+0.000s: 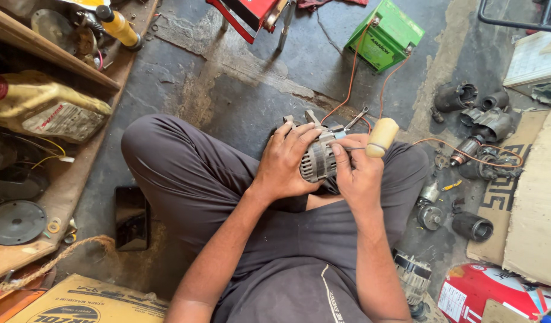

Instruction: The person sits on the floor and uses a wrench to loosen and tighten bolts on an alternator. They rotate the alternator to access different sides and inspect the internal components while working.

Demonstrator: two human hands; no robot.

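The left hand (284,161) clamps the ribbed metal alternator (318,157) on the lap while the right hand (356,170), at its 3 o'clock, grips a cream-handled screwdriver (380,137); it looks heavy, rigid, best held around its casing.

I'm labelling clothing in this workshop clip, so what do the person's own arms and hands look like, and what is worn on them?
Both arms are bare from above the elbow down: no long sleeves show. The left hand and right hand wear no gloves, and no watch, ring or wristband is visible. The fingers look smudged with dark grime. A dark grey shirt with pale print covers the torso, and dark grey trousers cover the legs.
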